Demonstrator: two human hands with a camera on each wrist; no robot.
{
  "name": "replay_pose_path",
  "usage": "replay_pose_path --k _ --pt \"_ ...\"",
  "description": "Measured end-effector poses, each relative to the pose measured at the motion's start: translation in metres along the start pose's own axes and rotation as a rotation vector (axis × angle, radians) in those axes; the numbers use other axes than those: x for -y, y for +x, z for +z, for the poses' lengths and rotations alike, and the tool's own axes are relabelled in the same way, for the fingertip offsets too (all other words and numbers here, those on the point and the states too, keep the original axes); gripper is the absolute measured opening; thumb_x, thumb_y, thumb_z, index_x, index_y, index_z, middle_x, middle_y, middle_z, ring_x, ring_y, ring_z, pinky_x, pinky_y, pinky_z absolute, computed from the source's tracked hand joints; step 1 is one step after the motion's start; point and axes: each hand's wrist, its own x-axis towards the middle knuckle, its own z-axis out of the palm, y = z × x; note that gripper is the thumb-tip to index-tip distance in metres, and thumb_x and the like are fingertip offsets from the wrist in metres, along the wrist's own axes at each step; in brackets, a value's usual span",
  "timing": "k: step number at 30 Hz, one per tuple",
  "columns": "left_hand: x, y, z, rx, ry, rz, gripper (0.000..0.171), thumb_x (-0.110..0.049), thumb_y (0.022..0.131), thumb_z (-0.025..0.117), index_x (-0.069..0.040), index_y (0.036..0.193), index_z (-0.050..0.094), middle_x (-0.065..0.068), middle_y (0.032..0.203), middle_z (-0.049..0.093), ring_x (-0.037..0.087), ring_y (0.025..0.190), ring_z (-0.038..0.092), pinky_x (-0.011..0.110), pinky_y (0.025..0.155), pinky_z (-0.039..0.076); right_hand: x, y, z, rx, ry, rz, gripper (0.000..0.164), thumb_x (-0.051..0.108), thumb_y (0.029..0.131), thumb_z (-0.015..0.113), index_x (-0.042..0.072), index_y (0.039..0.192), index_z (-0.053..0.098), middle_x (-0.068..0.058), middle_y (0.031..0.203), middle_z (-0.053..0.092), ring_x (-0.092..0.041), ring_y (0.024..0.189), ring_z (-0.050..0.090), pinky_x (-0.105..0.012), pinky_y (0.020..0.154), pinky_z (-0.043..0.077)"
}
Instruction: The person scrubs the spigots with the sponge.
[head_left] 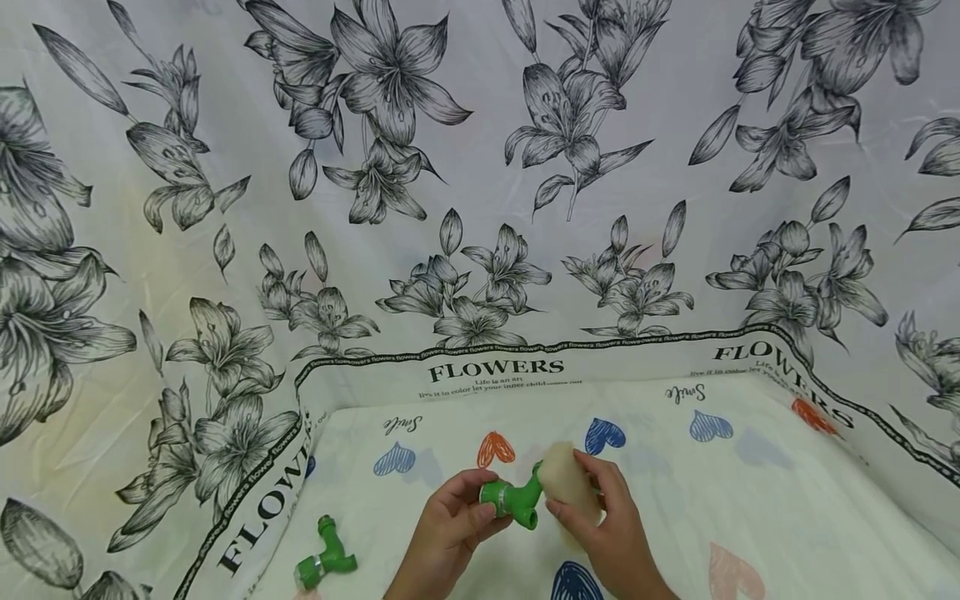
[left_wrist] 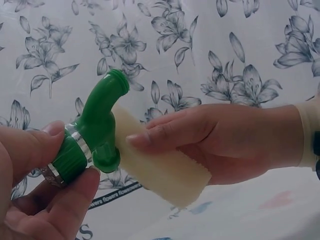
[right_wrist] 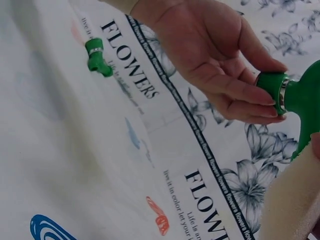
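Observation:
A green plastic faucet (head_left: 519,502) with a silver band is pinched at its ribbed end between the thumb and fingers of my left hand (head_left: 455,521). Its curved threaded end (left_wrist: 116,82) points up and away in the left wrist view. My right hand (head_left: 617,517) grips a cream-coloured sponge (head_left: 567,479), thumb on the near face and fingers behind it. The sponge overlaps the faucet's side in the left wrist view, right by its short spout (left_wrist: 106,157). In the right wrist view, the sponge (right_wrist: 290,200) covers part of the faucet's body.
A second green faucet (head_left: 326,557) lies on the cloth to the left. Beneath everything spreads a white cloth (head_left: 450,425) printed with hearts and lettering. A flower-patterned sheet (head_left: 480,192) rises at the back and along the sides.

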Motion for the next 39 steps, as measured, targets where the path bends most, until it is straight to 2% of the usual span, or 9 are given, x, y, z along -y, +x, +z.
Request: replay_pose_path --k 10,19,23,26,31,39 --pt "0.001 0.0 0.002 -0.08 0.0 -0.024 0.029 0.004 0.106 0.066 -0.008 0.133 0.07 0.012 0.127 0.069 0.023 0.116 0.071 0.051 0.108 0.053 0.006 -0.005 0.005 0.066 0.049 0.121 0.072 0.043 0.094 0.088 0.018 0.154 0.057 0.001 0.143 0.058 -0.021 0.122 0.059 -0.044 0.1 0.054" --pt "0.002 0.002 -0.001 -0.162 0.022 -0.047 0.031 0.002 0.103 0.073 -0.005 0.133 0.07 0.015 0.129 0.07 0.025 0.117 0.072 0.049 0.106 0.054 0.008 -0.014 0.01 0.102 0.14 0.031 0.063 0.024 0.093 0.09 0.018 0.149 0.062 0.005 0.136 0.06 -0.024 0.116 0.06 -0.036 0.093 0.056" --pt "0.002 0.001 -0.002 -0.156 0.019 -0.041 0.031 0.002 0.103 0.072 -0.005 0.134 0.07 0.015 0.13 0.069 0.026 0.117 0.071 0.049 0.107 0.054 0.01 -0.013 0.007 0.136 0.18 0.057 0.062 0.025 0.094 0.089 0.022 0.149 0.062 0.003 0.137 0.061 -0.026 0.117 0.061 -0.034 0.092 0.057" --pt "0.001 0.002 -0.003 -0.144 0.021 -0.027 0.031 0.002 0.104 0.071 -0.005 0.135 0.069 0.016 0.13 0.069 0.027 0.118 0.071 0.05 0.107 0.053 0.014 -0.012 0.003 0.191 0.236 0.068 0.06 0.023 0.096 0.087 0.022 0.15 0.061 0.0 0.138 0.061 -0.027 0.117 0.061 -0.032 0.093 0.058" --pt "0.002 0.004 -0.004 -0.152 0.008 -0.014 0.03 0.002 0.104 0.07 -0.006 0.133 0.069 0.015 0.129 0.069 0.027 0.118 0.071 0.048 0.107 0.054 0.019 -0.011 0.0 0.315 0.297 0.017 0.059 0.015 0.098 0.084 0.016 0.152 0.058 -0.006 0.143 0.06 -0.029 0.12 0.059 -0.033 0.097 0.058" --pt "0.006 0.005 -0.004 -0.125 -0.011 -0.005 0.03 0.003 0.106 0.066 -0.008 0.133 0.069 0.013 0.127 0.069 0.027 0.118 0.07 0.05 0.108 0.053 0.02 -0.011 -0.002 0.295 0.25 0.019 0.062 0.019 0.096 0.087 0.019 0.151 0.06 -0.001 0.139 0.06 -0.028 0.119 0.058 -0.034 0.096 0.058"
